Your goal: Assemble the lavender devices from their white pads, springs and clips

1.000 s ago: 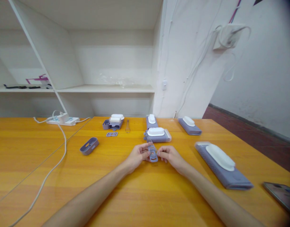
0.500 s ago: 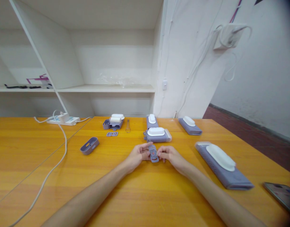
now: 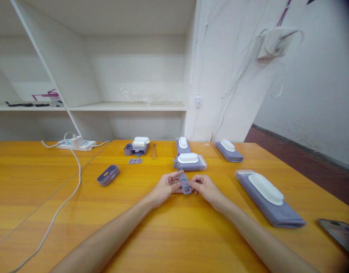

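Observation:
A flat grey-purple plastic plate (image 3: pixel 185 183) with a round opening and slots is held up between my two hands over the wooden table. My left hand (image 3: pixel 168 184) grips its left edge, fingers behind and thumb in front. On the other edge, the fingertips of my right hand (image 3: pixel 201 184) pinch it. What looks like a wire coil spring (image 3: pixel 179 167) rises from the plate's upper end; how it is attached I cannot make out. Just beyond lies a grey-purple case with a white oval part (image 3: pixel 188 158) on top.
More such cases (image 3: pixel 267 193) lie at the right and back. At left are an oval grey-purple shell (image 3: pixel 108 175), a slotted plate (image 3: pixel 135 161), a loose spring (image 3: pixel 154 151) and a power strip (image 3: pixel 76 143) with a white cable (image 3: pixel 78 167). A phone (image 3: pixel 337 235) lies at the right edge.
The plate has tilted slightly in my hands, its lower end shifting a little to the right. The spring at its upper end shows more clearly. My hands stay nearly in place.

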`<action>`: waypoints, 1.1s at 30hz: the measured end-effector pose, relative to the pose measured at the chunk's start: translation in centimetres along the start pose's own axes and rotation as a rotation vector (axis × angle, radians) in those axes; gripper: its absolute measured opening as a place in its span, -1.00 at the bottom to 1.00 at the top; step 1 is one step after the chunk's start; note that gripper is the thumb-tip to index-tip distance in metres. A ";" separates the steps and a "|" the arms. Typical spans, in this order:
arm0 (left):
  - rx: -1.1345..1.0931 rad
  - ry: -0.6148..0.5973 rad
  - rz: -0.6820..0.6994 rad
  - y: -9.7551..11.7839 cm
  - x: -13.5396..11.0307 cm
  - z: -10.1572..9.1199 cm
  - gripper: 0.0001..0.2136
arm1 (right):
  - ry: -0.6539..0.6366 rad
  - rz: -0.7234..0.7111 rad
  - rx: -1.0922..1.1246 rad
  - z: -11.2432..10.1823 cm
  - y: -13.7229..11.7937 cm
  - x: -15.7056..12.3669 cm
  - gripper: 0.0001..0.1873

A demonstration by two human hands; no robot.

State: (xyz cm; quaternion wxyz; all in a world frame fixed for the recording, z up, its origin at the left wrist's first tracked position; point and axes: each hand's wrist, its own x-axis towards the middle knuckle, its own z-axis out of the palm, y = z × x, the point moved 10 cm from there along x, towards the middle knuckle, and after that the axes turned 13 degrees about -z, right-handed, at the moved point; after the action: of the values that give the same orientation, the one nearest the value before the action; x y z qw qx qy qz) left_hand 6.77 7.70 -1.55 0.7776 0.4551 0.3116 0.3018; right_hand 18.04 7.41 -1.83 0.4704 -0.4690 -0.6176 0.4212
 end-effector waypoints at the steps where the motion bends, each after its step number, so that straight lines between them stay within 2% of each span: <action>1: 0.000 0.000 0.002 0.0 0.0 0.0 -0.37 | 0.011 -0.007 -0.014 -0.1 0.1 0.0 -0.81; 7: 0.023 -0.007 0.023 -0.1 0.3 -0.3 -0.40 | 0.064 -0.047 -0.004 -0.3 -0.1 0.1 -0.86; 14: 0.000 -0.043 0.008 -0.2 0.3 -0.4 -0.41 | -0.059 -0.010 -0.031 0.4 -0.2 0.1 -0.81; 33: -0.041 -0.064 -0.048 -0.2 0.1 0.0 -0.46 | -0.076 -0.003 -0.076 0.2 -0.1 0.1 -0.74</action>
State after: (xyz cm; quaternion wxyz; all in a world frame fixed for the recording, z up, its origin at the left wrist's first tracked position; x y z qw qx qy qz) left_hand 6.83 7.70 -1.73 0.8033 0.4409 0.2912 0.2748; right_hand 17.84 7.45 -1.79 0.4290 -0.4692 -0.6513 0.4144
